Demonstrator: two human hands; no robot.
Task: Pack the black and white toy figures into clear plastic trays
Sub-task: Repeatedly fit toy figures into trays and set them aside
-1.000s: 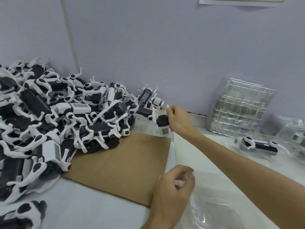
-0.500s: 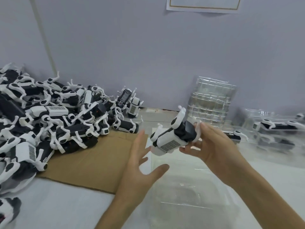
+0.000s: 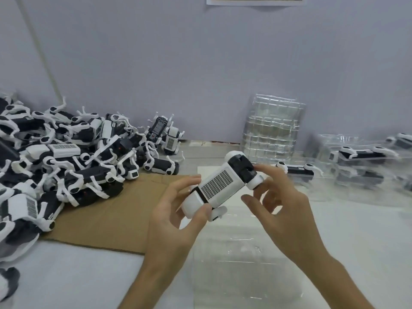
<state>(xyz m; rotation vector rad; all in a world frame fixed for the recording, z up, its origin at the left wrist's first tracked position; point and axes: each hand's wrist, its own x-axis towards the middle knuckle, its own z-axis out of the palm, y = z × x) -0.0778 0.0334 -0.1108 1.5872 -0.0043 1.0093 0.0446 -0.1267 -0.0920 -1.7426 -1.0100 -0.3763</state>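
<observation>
I hold one black and white toy figure [image 3: 219, 185] in the air with both hands, its grilled white belly facing up. My left hand [image 3: 176, 217] pinches its white lower end between thumb and fingers. My right hand [image 3: 281, 201] grips the black end with its fingertips. Below the hands a clear plastic tray [image 3: 240, 266] lies on the white table. A big pile of the same toy figures [image 3: 66, 159] covers the left side.
A brown cardboard sheet [image 3: 116, 217] lies under the pile's edge. A stack of clear trays [image 3: 273, 128] stands against the wall. Packed trays with figures [image 3: 361, 157] sit at the right. The wall is close behind.
My left hand has come up from open beside the figure to pinch its lower end. The figure has turned belly up and sits nearer to me, above the tray.
</observation>
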